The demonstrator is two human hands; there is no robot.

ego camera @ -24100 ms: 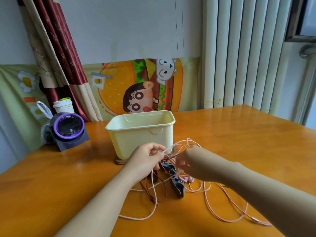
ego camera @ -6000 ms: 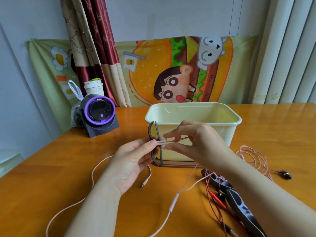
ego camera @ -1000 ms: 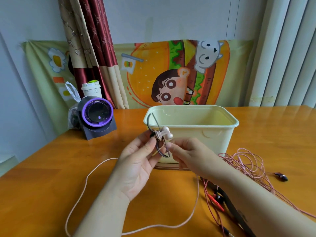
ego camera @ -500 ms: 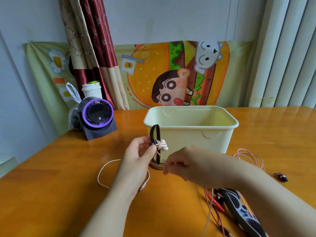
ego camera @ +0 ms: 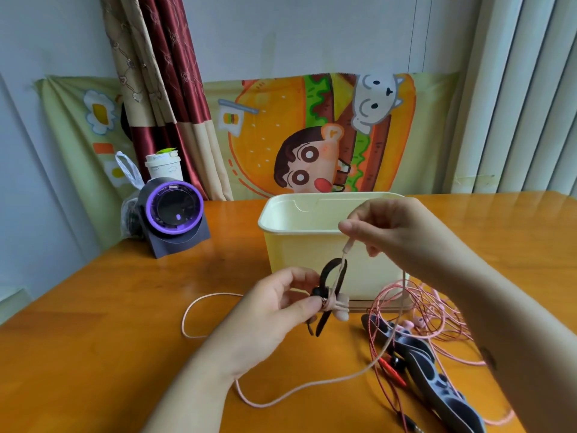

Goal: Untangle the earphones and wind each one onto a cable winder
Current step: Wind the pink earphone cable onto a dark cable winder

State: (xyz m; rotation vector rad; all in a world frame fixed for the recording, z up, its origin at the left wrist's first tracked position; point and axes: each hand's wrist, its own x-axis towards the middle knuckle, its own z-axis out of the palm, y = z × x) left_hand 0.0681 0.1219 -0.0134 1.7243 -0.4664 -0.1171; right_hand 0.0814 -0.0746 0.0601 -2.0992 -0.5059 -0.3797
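My left hand [ego camera: 274, 304] pinches a black cable winder [ego camera: 331, 292] in front of the cream tub, with pink earbuds pressed against it. My right hand [ego camera: 384, 229], raised above the tub's rim, pinches the pink earphone cable [ego camera: 312, 390] near its inline piece and holds it taut up from the winder. The loose cable hangs down, curves over the table and loops out to the left. A tangle of pink and red earphone cables [ego camera: 431, 317] lies at the right beside more dark winders [ego camera: 437, 379].
A cream plastic tub [ego camera: 299, 245] stands mid-table on the orange wooden table [ego camera: 93, 339]. A purple-ringed device [ego camera: 175, 214], a paper cup and a plastic bag sit at the back left. Curtain and a cartoon cloth hang behind.
My right hand rose from below the winder to above the tub rim, drawing the pink cable upward. My left hand lowered a little with the winder.
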